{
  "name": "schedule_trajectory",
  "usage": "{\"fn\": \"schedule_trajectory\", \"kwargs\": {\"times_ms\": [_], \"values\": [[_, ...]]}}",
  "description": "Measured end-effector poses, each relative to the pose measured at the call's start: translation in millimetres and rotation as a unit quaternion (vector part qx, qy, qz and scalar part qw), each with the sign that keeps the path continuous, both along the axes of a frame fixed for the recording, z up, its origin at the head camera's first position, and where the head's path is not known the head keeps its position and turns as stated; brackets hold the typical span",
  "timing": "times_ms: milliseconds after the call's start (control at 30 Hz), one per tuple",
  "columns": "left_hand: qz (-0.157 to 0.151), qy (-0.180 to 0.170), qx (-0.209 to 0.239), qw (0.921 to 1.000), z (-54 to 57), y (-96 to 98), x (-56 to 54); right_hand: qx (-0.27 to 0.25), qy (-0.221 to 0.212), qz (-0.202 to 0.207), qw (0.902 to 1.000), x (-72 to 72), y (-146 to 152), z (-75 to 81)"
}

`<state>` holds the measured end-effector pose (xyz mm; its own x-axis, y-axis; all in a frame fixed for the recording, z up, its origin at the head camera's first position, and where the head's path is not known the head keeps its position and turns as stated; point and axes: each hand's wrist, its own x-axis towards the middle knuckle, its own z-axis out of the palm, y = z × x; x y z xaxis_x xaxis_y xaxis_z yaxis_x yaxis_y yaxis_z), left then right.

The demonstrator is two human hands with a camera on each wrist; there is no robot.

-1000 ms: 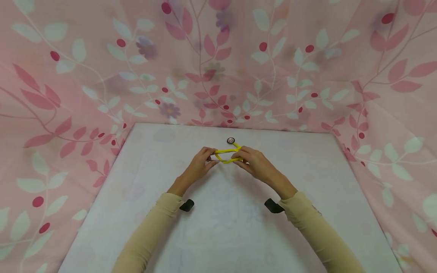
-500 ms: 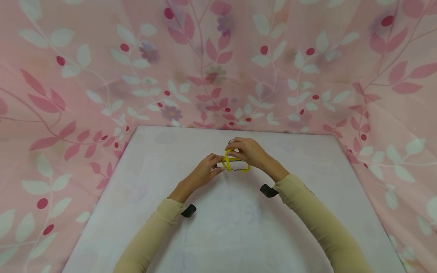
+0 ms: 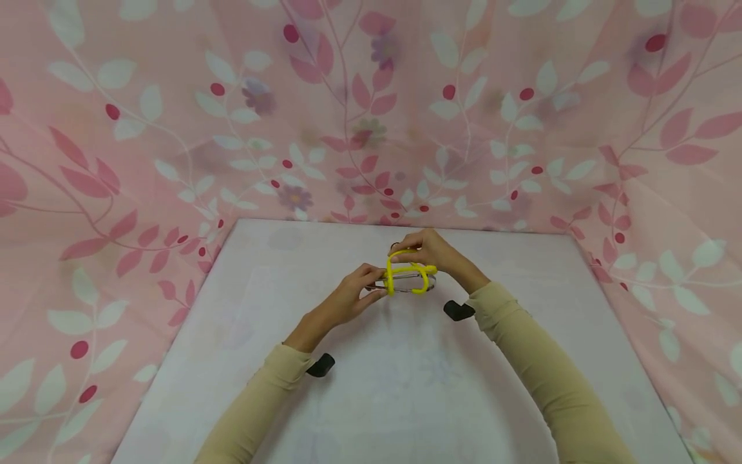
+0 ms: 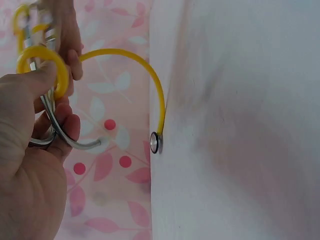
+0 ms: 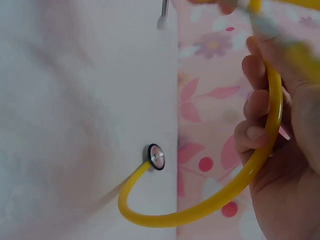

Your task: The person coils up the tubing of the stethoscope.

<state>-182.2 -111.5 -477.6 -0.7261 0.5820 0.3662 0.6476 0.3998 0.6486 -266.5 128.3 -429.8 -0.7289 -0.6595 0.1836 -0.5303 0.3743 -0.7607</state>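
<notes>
A stethoscope (image 3: 390,278) with yellow tubing and metal ear tubes (image 4: 82,145) is held up between both hands, its tubing folded into a bundle. My left hand (image 3: 351,295) pinches the bundle at its left end, thumb against the looped yellow tubing. The curved ear tubes stick out past those fingers in the left wrist view. My right hand (image 3: 433,251), above the bundle, grips the free yellow tubing (image 5: 274,112), which passes across the bundle's left part. Beyond the right fingers the tubing curves down to the round chest piece (image 5: 156,157), close to the white surface.
A white-covered table (image 3: 371,386) lies beneath the hands. Pink leaf-patterned cloth (image 3: 371,129) rises behind it and along both sides. Dark wrist-worn devices (image 3: 458,310) jut inward from both sleeves.
My right hand left the bundle's right end and rose above it, drawing the free tubing up across the bundle. The left hand kept its grip and shifted slightly right and down.
</notes>
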Motion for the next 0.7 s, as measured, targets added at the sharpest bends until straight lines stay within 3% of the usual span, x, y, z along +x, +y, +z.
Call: {"fn": "schedule_trajectory", "kwargs": {"times_ms": [100, 233, 467, 700], "values": [[-0.008, 0.002, 0.009, 0.9999, 3.7, 0.3, 2.3, -0.019, -0.056, -0.011, 0.9982, -0.3, 3, -5.8], [0.006, 0.02, 0.004, 0.9998, 7.6, -1.7, 1.5, -0.033, -0.087, -0.016, 0.9955, 1.1, 2, -11.3], [0.024, 0.053, -0.004, 0.9983, 12.7, -2.6, -0.8, -0.033, -0.106, -0.048, 0.9927, 3.7, 4, -17.8], [0.015, 0.094, 0.02, 0.9953, 20.4, 0.0, -3.2, -0.061, -0.1, -0.038, 0.9924, 5.9, 2, -18.2]]}}
